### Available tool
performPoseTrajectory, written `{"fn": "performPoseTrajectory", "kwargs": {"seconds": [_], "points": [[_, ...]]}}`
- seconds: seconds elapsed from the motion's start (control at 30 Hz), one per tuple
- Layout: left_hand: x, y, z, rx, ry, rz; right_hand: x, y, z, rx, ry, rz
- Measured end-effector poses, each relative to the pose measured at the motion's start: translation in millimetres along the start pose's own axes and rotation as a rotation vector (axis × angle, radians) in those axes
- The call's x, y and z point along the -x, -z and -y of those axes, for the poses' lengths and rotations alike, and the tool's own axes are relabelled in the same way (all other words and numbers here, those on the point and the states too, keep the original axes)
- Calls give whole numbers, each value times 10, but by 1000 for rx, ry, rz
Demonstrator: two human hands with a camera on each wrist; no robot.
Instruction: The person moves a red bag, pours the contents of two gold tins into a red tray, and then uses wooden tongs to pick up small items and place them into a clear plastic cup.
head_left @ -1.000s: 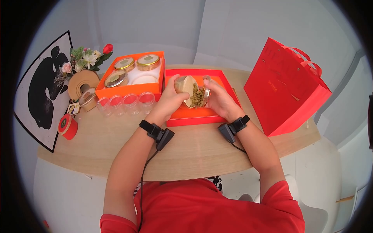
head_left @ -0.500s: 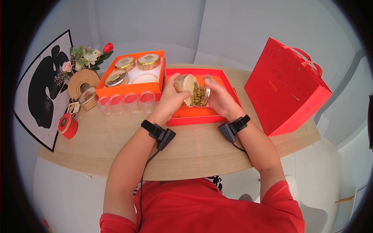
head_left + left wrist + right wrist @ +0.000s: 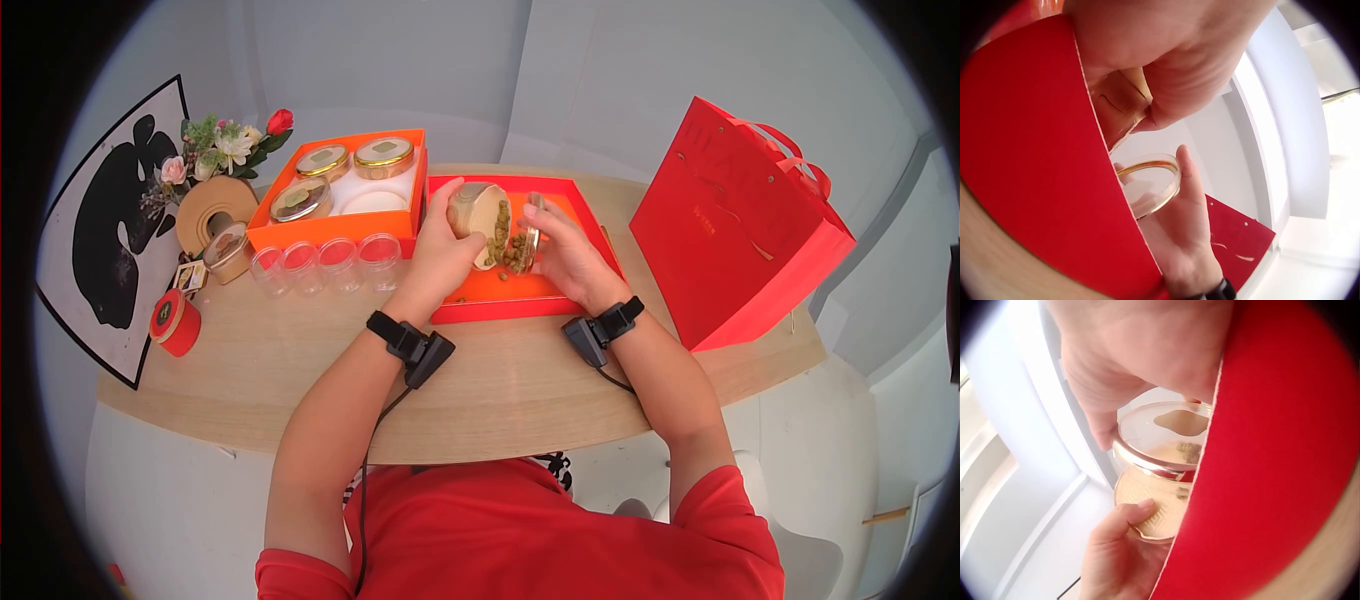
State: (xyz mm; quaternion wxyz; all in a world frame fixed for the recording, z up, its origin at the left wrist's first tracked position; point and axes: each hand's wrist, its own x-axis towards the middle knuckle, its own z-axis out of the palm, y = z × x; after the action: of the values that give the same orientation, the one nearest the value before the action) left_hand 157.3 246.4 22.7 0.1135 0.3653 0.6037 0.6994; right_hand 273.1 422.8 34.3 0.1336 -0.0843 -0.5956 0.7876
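Tan container (image 3: 477, 214) leans above the red tray (image 3: 510, 312), with green bits (image 3: 519, 250) at its mouth.
Head view: the left hand (image 3: 442, 252) grips it. Left wrist view: the right hand (image 3: 1182, 231) clasps a gold-rimmed lid (image 3: 1150, 187). Right wrist view: the left thumb (image 3: 1124, 520) presses the container's pale face.

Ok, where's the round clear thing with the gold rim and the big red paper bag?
Round clear thing with the gold rim (image 3: 1155, 441): right wrist view, on its clear face.
Big red paper bag (image 3: 718, 228): head view, broad side.
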Motion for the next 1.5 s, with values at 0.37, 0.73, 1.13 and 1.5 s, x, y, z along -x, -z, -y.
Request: {"fn": "performPoseTrajectory", "kwargs": {"seconds": [0.37, 0.73, 1.13, 1.5], "points": [[112, -38, -299, -363, -333, 28, -22, 0, -21, 70, 143, -165], [98, -20, -268, -368, -387, 18, -43, 14, -45, 46, 118, -189], [-8, 44, -186, -220, -308, -38, -22, -20, -37, 13, 126, -179], [-5, 44, -220, -128, -194, -14, -9, -36, -38, 216, 150, -171]]}}
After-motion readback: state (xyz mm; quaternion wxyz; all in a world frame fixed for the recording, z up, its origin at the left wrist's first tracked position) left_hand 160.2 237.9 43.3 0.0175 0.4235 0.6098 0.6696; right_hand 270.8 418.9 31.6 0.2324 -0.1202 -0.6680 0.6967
